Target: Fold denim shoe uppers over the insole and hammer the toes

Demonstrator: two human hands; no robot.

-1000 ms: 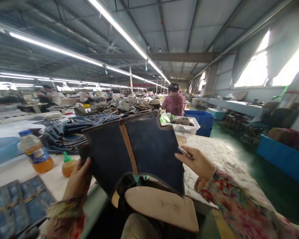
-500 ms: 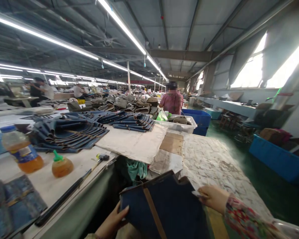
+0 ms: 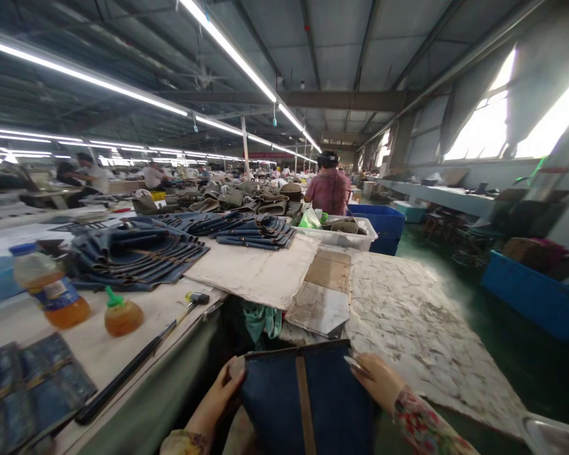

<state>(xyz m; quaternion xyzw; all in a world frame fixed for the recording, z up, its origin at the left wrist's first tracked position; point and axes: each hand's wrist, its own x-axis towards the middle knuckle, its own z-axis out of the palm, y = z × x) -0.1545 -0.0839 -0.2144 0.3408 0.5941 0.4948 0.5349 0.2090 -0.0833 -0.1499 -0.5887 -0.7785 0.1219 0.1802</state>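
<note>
I hold a dark blue denim piece (image 3: 308, 404) with a tan strip down its middle, low in front of me at the bottom of the view. My left hand (image 3: 215, 401) grips its left edge with fingers curled round it. My right hand (image 3: 377, 379) pinches its upper right corner. Just beyond the piece lie flat cardboard and paper sheets (image 3: 320, 303) on the worktable (image 3: 408, 328).
Stacks of blue denim pieces (image 3: 137, 253) cover the table on the left. An orange drink bottle (image 3: 50, 287), a small glue bottle (image 3: 122, 315) and a hammer (image 3: 189, 303) lie nearby. A person in a pink shirt (image 3: 330, 188) stands behind a white bin (image 3: 346, 235). Blue crates (image 3: 531, 294) line the right aisle.
The denim piece came down from in front of my face to lap height. Both hands dropped with it and now sit closer together, and the piece hangs straighter.
</note>
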